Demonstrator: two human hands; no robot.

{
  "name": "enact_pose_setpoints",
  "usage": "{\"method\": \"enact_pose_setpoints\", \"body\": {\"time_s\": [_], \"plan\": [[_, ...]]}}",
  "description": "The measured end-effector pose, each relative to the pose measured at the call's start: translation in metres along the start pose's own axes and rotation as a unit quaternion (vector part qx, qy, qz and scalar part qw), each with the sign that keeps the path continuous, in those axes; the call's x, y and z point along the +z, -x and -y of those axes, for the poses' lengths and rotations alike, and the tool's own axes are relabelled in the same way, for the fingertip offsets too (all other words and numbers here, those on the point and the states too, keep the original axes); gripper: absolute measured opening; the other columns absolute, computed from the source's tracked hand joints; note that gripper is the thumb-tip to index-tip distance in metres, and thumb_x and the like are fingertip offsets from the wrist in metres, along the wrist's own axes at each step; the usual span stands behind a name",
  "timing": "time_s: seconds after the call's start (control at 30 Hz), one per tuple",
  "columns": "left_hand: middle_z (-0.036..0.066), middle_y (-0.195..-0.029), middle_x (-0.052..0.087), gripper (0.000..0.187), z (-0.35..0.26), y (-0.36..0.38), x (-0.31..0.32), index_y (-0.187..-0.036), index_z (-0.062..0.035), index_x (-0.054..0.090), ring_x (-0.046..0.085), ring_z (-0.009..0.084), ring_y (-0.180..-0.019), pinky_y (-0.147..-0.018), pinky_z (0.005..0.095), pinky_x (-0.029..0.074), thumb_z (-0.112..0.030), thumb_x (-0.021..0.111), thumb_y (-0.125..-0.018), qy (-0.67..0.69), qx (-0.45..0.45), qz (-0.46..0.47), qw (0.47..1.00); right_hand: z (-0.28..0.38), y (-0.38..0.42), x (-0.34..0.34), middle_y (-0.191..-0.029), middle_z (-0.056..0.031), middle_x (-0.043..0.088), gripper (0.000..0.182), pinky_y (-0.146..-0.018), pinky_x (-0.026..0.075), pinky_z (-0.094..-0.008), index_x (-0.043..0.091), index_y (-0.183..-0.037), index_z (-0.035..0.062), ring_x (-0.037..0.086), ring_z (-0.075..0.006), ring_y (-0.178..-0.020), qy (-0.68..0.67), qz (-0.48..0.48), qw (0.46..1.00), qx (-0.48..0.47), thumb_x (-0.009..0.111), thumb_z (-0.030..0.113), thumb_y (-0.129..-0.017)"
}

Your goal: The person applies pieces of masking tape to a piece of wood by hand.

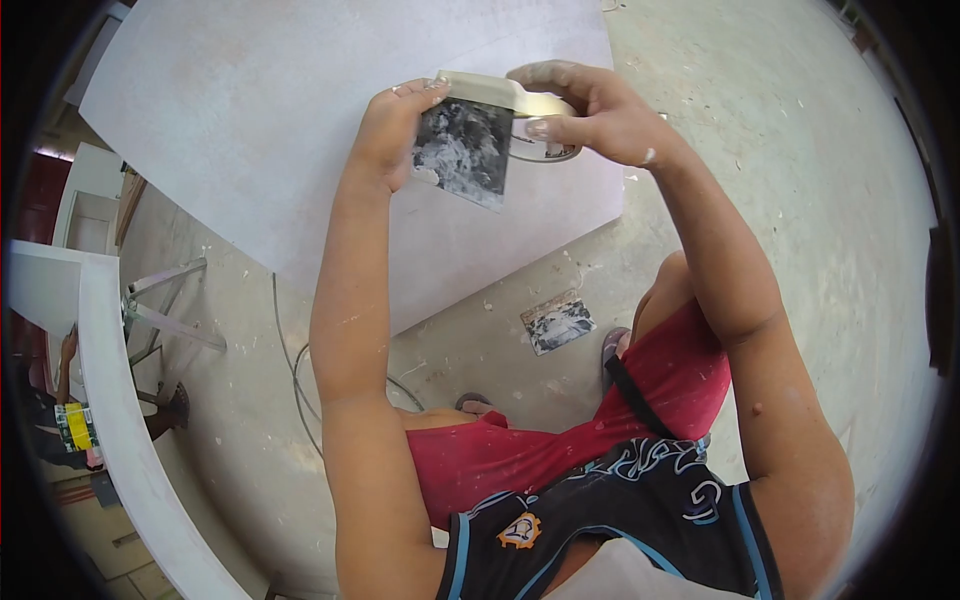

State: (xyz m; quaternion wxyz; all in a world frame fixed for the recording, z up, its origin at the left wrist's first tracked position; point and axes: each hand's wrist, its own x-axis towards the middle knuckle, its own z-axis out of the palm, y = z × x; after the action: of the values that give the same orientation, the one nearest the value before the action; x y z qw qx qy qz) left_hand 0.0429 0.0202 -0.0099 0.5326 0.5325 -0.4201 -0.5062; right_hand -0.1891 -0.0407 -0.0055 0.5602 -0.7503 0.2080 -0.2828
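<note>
My left hand (392,125) pinches the upper left corner of a thin, dark flat plate (465,145) smeared with white. Along the plate's top edge runs a cream strip of masking tape (478,88), with my left thumb at its end. The strip leads right into a roll of masking tape (545,104), which my right hand (605,112) grips between thumb and fingers. Both hands are closed, held above a large pale board (270,120). Part of the roll is hidden behind the right thumb.
On the floor near my feet lies another white-smeared dark plate (558,322). A cable (297,375) loops across the floor. Metal stand legs (175,300) and a white curved-looking panel (105,340) are at left, with another person's arm (67,360) beyond it.
</note>
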Motion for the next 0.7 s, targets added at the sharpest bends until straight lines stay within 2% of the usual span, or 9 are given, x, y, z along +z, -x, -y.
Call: {"method": "enact_pose_setpoints", "body": {"time_s": [0.03,0.1,0.2,0.27,0.4,0.53,0.6,0.67,0.7], "plan": [[0.008,-0.089,0.067,0.026,-0.001,0.001,-0.002,-0.106,0.0044,0.062,0.062,0.0135,-0.07,-0.064,0.026,0.05,-0.017,0.056,-0.092,0.052,-0.013,-0.022,0.998,0.0,0.001,-0.001,-0.107,-0.0086,0.065,0.046,-0.08,0.052,-0.0254,0.05,-0.129,-0.0006,0.062,-0.0139,-0.097,-0.021,-0.016,0.999,-0.046,0.065,0.008,-0.086],[0.009,-0.09,0.066,0.026,-0.004,0.004,-0.009,-0.11,0.0026,0.059,0.062,0.0147,-0.071,-0.064,0.0272,0.051,-0.017,0.051,-0.095,0.096,-0.028,-0.045,0.994,0.01,0.002,-0.004,-0.106,-0.0082,0.066,0.046,-0.079,0.053,-0.0261,0.051,-0.129,-0.0007,0.062,-0.0139,-0.096,-0.044,-0.01,0.997,-0.06,0.065,0.007,-0.086],[0.007,-0.08,0.058,0.028,0.004,0.003,-0.013,-0.107,0.0018,0.057,0.055,0.0152,-0.06,-0.055,0.0285,0.047,-0.02,0.043,-0.097,0.17,-0.083,0.053,0.98,0.018,0.005,0.002,-0.105,-0.008,0.066,0.042,-0.08,0.054,-0.0278,0.053,-0.126,-0.0012,0.063,-0.0136,-0.095,-0.078,-0.032,0.993,-0.079,0.064,0.006,-0.087],[0.006,-0.076,0.057,0.027,0.018,-0.008,-0.019,-0.1,-0.0009,0.056,0.05,0.0146,-0.05,-0.046,0.027,0.043,-0.024,0.042,-0.096,0.326,-0.096,0.229,0.912,0.02,0.003,0.007,-0.107,-0.0081,0.066,0.037,-0.081,0.054,-0.0276,0.056,-0.122,-0.0024,0.063,-0.0133,-0.095,-0.027,-0.069,0.992,-0.105,0.064,0.007,-0.087],[0.003,-0.065,0.047,0.024,0.005,0.001,0.009,-0.092,-0.0039,0.053,0.041,0.0124,-0.044,-0.04,0.026,0.036,-0.023,0.039,-0.097,0.352,-0.105,0.161,0.916,0.028,0.0,0.009,-0.092,-0.0072,0.071,0.026,-0.075,0.052,-0.025,0.07,-0.106,0.0029,0.064,-0.0118,-0.083,0.016,-0.15,0.984,-0.092,0.07,0.016,-0.083],[0.003,-0.065,0.046,0.026,0.006,0.003,0.006,-0.092,-0.0028,0.054,0.042,0.0124,-0.044,-0.041,0.025,0.037,-0.021,0.037,-0.096,0.367,-0.074,0.183,0.909,0.021,-0.004,0.009,-0.09,-0.0071,0.071,0.027,-0.075,0.051,-0.0243,0.071,-0.103,0.004,0.065,-0.0124,-0.08,0.002,-0.153,0.983,-0.104,0.071,0.018,-0.081],[0.003,-0.066,0.046,0.026,0.006,0.004,0.01,-0.091,-0.0026,0.054,0.042,0.0126,-0.045,-0.041,0.0252,0.037,-0.021,0.036,-0.096,0.368,-0.078,0.202,0.904,0.019,-0.002,0.011,-0.093,-0.006,0.071,0.028,-0.071,0.052,-0.0255,0.07,-0.108,0.0059,0.064,-0.0113,-0.08,0.12,-0.142,0.975,-0.119,0.072,0.019,-0.084],[0.003,-0.066,0.046,0.027,0.006,0.005,0.015,-0.089,-0.0024,0.054,0.042,0.0128,-0.045,-0.041,0.0254,0.037,-0.021,0.035,-0.096,0.395,-0.082,0.204,0.892,0.021,-0.002,0.012,-0.089,-0.0079,0.07,0.027,-0.07,0.052,-0.0259,0.07,-0.107,0.0062,0.065,-0.0128,-0.078,0.133,-0.151,0.976,-0.083,0.072,0.02,-0.083],[0.003,-0.066,0.046,0.027,0.005,0.006,0.016,-0.089,-0.0024,0.054,0.042,0.0128,-0.045,-0.041,0.0254,0.037,-0.021,0.035,-0.096,0.394,-0.087,0.206,0.892,0.018,-0.005,0.012,-0.088,-0.0088,0.07,0.027,-0.068,0.052,-0.0266,0.07,-0.106,0.0057,0.064,-0.0144,-0.076,0.173,-0.161,0.962,-0.138,0.072,0.02,-0.083]]}}
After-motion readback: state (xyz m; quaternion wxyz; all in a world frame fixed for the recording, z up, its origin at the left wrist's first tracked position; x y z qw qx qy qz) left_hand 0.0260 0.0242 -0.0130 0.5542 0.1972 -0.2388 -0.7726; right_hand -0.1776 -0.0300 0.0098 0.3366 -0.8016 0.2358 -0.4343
